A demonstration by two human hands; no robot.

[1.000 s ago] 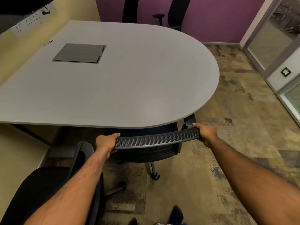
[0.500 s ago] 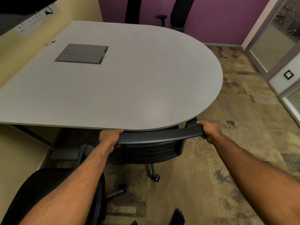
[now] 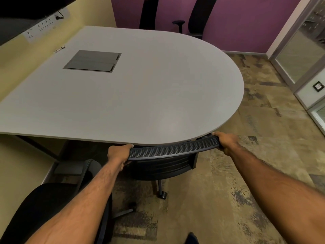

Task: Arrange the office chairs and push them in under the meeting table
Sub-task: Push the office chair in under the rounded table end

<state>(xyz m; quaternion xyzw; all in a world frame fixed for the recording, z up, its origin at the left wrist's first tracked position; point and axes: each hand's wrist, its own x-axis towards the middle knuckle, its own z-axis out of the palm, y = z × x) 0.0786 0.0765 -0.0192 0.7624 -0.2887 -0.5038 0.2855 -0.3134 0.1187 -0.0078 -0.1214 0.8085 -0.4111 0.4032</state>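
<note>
A black office chair [image 3: 163,166] stands at the near edge of the grey meeting table [image 3: 140,95], its seat hidden under the tabletop. Its mesh top rail [image 3: 174,148] lies right at the table's edge. My left hand [image 3: 118,154] grips the rail's left end and my right hand [image 3: 224,140] grips its right end. A second black chair [image 3: 58,208] stands at the lower left, beside the first and out from the table. Two more black chairs [image 3: 202,16] stand at the far side against the purple wall.
A grey cable hatch [image 3: 93,61] is set into the tabletop and a marker [image 3: 59,49] lies near the yellow wall. Glass partitions [image 3: 299,50] line the right side. Patterned carpet [image 3: 246,155] spreads to the right of the table.
Both hands have pushed the chair forward: its seat has slid under the table and the top rail now meets the table's edge.
</note>
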